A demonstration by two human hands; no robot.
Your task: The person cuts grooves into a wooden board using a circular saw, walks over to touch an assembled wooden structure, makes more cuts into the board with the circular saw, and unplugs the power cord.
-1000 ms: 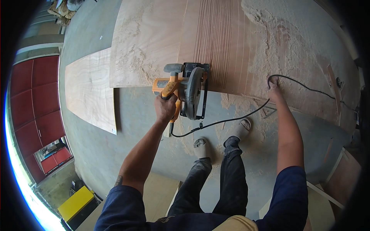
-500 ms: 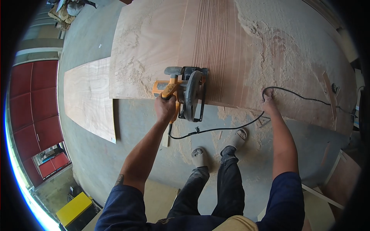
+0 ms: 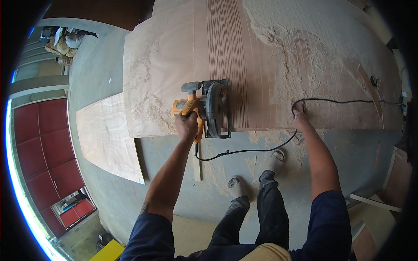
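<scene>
My left hand [image 3: 187, 126] is wrapped round the rear handle of an orange and black circular saw [image 3: 213, 108]. The saw's base lies over the near edge of a large plywood sheet [image 3: 174, 65], beside a band of many parallel cut lines. My right hand [image 3: 300, 114] is closed on the saw's black cord [image 3: 257, 150] near the same edge, farther right. From there the cord runs right across the sheet. The fingertips of my right hand are partly hidden by the cord and hand. Sawdust covers much of the sheet's right side.
A smaller plywood piece [image 3: 109, 137] lies on the floor at the left. Thin wood offcuts [image 3: 371, 93] rest on the sheet's right end. A narrow strip [image 3: 197, 167] lies below the saw. Red panels [image 3: 48, 152] stand far left, and boards [image 3: 374, 202] lean at the lower right.
The view has shifted, so the sheet's near edge sits lower in the picture. The saw has moved slightly left relative to the cut lines. Both hands keep their holds.
</scene>
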